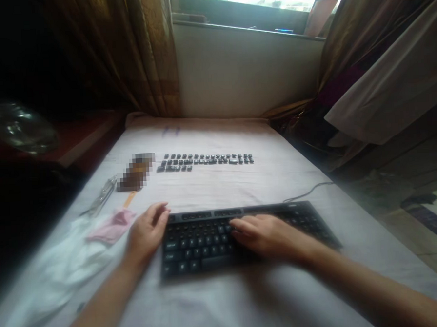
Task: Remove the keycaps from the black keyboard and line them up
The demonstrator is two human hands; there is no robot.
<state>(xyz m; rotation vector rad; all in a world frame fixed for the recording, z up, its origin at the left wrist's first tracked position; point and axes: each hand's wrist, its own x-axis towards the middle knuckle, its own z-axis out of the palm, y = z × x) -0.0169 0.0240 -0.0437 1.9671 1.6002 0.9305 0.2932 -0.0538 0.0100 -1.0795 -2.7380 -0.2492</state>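
Note:
A black keyboard [216,262] lies on the white-covered surface, its cable trailing off at the far right. My left hand [148,231] is at its upper left corner, thumb and fingers curled against the edge. Over the middle keys rests my right hand [261,234], fingers drawn together and pointing down. Whatever its fingertips pinch, if anything, is hidden. Beyond the keyboard, several loose black keycaps [211,161] stand in rows.
A pink cloth [112,226] and crumpled white plastic [70,261] lie at left. Behind them are a clear packet holding something thin [103,195] and a blurred-out brown item [135,172]. The cable [308,191] runs right. A curtain [150,55] hangs by the window.

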